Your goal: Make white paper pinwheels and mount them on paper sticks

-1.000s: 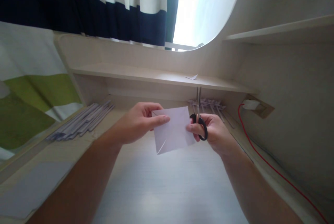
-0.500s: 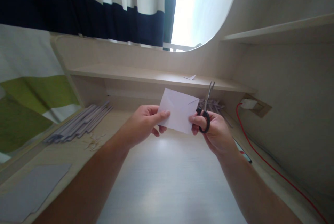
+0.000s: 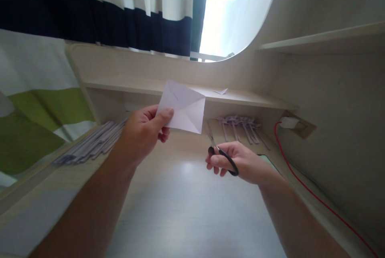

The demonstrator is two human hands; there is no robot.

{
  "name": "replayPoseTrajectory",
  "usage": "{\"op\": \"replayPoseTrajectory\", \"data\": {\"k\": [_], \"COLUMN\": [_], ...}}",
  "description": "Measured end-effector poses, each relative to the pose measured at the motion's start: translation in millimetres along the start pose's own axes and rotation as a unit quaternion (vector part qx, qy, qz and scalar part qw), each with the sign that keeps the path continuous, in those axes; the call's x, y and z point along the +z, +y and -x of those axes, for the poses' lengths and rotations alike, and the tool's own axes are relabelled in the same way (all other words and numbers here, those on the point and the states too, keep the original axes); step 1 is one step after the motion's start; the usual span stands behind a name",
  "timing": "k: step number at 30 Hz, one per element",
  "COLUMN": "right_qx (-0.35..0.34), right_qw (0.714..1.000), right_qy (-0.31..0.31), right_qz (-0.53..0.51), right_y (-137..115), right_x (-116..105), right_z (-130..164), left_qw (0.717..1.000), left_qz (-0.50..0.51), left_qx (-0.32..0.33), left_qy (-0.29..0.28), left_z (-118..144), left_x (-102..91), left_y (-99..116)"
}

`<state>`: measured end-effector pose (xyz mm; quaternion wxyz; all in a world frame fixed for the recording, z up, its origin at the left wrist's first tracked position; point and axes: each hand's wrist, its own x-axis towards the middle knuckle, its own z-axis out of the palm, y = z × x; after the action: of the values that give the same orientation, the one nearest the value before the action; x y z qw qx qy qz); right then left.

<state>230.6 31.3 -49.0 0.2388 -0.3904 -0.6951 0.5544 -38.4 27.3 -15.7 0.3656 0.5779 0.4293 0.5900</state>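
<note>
At centre-left, the left hand [image 3: 144,129] pinched a creased paper sheet [image 3: 183,107] aloft. Lower right of centre, the right hand [image 3: 237,161] clenched black scissors [image 3: 224,157] above the surface [image 3: 186,210]; seemingly between cuts, blades needing realignment.

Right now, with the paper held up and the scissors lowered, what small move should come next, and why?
Probably bring the scissors in the right hand up to the folded white paper: the left hand pinches it alone, raised above the desk, apart from the blades.
</note>
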Motion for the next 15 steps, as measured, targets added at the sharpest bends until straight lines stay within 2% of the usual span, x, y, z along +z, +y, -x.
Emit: {"op": "replayPoseTrajectory", "data": {"k": [4,15], "right_qx": [0.017,0.033], "right_qw": [0.999,0.998], "right_qy": [-0.040,-0.036], "right_qz": [0.016,0.030], "right_y": [-4.9,-9.9], "right_x": [4.7,5.8], "right_z": [3.8,5.2], "left_qw": [0.999,0.996], "left_qz": [-0.035,-0.086], "left_qx": [0.024,0.029], "left_qy": [0.006,-0.013], "left_z": [2.7,5.2], "left_x": [0.7,6.7], "left_y": [2.8,-1.4]}}
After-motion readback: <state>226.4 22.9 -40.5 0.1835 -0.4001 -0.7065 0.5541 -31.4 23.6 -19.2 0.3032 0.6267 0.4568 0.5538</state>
